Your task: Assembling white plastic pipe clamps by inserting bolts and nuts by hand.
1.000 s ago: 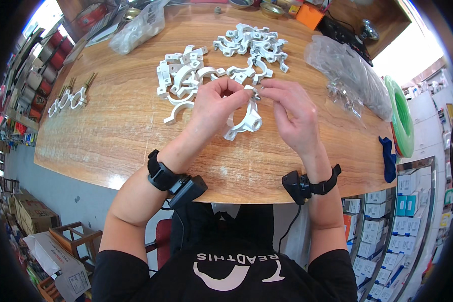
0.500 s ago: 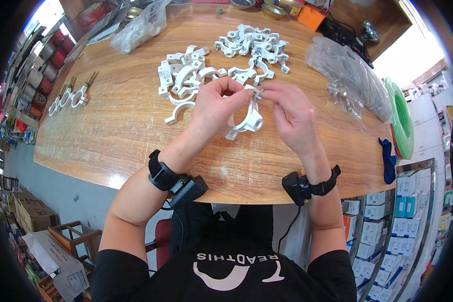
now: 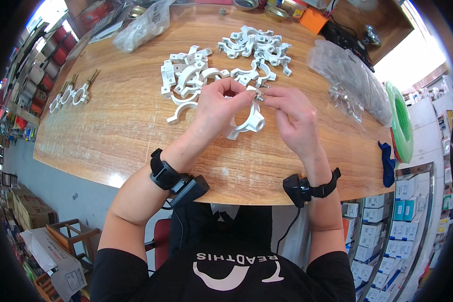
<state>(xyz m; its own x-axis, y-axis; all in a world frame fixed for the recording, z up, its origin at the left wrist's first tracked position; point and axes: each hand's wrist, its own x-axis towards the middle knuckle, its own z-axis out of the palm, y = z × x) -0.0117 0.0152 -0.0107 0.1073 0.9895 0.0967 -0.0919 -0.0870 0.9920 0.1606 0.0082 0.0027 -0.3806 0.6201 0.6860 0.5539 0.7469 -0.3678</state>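
Note:
A white plastic pipe clamp [image 3: 255, 121] hangs over the table in front of me. My left hand [image 3: 217, 104] is closed, with thumb and forefinger pinching the clamp's upper lug. A small metal screw [image 3: 259, 98] sticks out of that lug toward the right. The closed fingertips of my right hand [image 3: 293, 115] meet at the screw's outer end; the exact contact is too small to make out. Beyond my left hand lies a pile of white clamp halves [image 3: 189, 75]. Farther back is a heap of white clamps with metal screws [image 3: 254, 43].
Three white rings with brass-coloured stems [image 3: 79, 95] lie at the left. A clear plastic bag [image 3: 143, 27] rests at the back left. On the right are a large plastic bag [image 3: 352, 70], a small bag of metal parts [image 3: 345, 100], a green coil [image 3: 400, 123] and a dark blue cloth [image 3: 386, 163].
My right fingertips have shifted slightly away from the lug, so more of the screw shows. The left hand keeps its pinch on the clamp. The whole view has shifted slightly.

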